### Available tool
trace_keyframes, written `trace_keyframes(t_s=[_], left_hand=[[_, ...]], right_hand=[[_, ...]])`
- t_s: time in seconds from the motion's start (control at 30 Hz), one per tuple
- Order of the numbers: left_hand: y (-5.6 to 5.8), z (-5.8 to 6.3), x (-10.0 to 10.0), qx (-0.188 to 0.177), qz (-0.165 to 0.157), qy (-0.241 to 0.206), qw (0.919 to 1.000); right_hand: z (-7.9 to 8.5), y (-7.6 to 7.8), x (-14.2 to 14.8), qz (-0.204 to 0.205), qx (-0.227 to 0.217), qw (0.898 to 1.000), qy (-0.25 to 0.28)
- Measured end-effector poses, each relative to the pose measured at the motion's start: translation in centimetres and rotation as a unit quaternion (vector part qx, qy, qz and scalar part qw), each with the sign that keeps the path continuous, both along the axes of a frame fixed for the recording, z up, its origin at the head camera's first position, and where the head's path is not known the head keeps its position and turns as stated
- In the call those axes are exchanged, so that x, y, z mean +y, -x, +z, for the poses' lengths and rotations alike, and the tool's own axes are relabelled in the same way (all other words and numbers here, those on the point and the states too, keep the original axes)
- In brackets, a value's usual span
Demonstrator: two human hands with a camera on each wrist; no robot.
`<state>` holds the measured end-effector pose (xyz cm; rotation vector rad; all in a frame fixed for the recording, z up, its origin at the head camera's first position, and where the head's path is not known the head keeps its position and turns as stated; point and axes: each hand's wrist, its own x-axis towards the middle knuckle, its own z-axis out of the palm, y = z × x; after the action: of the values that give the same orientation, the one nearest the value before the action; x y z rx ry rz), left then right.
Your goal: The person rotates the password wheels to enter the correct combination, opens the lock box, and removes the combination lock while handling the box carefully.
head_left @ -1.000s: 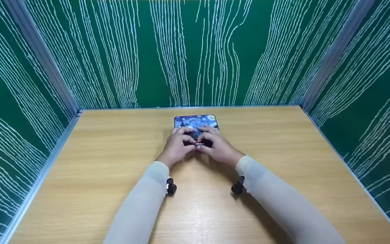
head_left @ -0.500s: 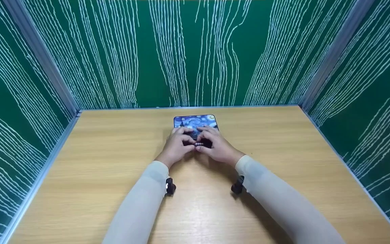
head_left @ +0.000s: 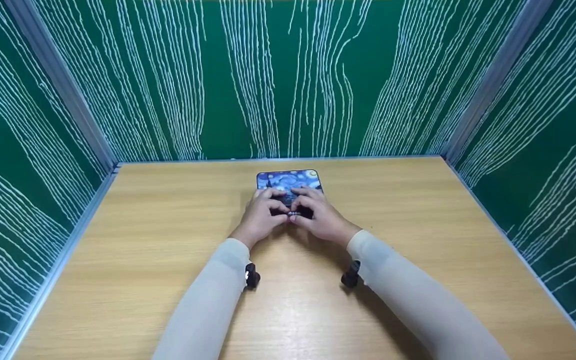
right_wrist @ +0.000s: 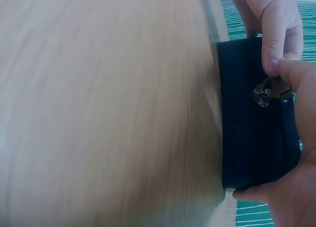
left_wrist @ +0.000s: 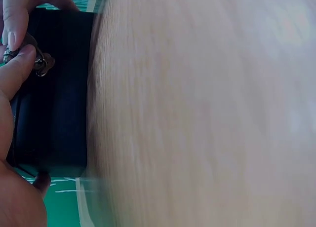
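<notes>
A dark box (head_left: 288, 178) with a swirling blue and yellow night-sky picture on its lid stands toward the back of the table. On its front hangs a small metal padlock (right_wrist: 281, 89), apparently with little wheels, hooked on a latch (left_wrist: 44, 63). My left hand (head_left: 260, 215) pinches the padlock from the left with thumb and forefinger. From the other side, my right hand (head_left: 324, 217) pinches it too. Other fingers of both hands lie over the lid and along the box's sides. Fingertips hide much of the padlock.
The wooden table (head_left: 178, 280) reaches forward to a green wall (head_left: 228, 80) with white wavy lines. Similar walls flank it left and right, with grey metal posts (head_left: 63, 80) at the corners. Small black cameras sit on both pale-sleeved wrists.
</notes>
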<state>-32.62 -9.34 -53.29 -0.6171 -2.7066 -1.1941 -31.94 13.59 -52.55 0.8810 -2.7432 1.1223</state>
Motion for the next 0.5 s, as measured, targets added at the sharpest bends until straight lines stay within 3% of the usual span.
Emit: trace_keyframes(t_s=[0.5], left_hand=[[0.08,-0.22,-0.16,0.022,-0.009,-0.006,0.9997]], right_hand=[[-0.01,0.01,-0.07,0.003,0.006,1.000,0.001]])
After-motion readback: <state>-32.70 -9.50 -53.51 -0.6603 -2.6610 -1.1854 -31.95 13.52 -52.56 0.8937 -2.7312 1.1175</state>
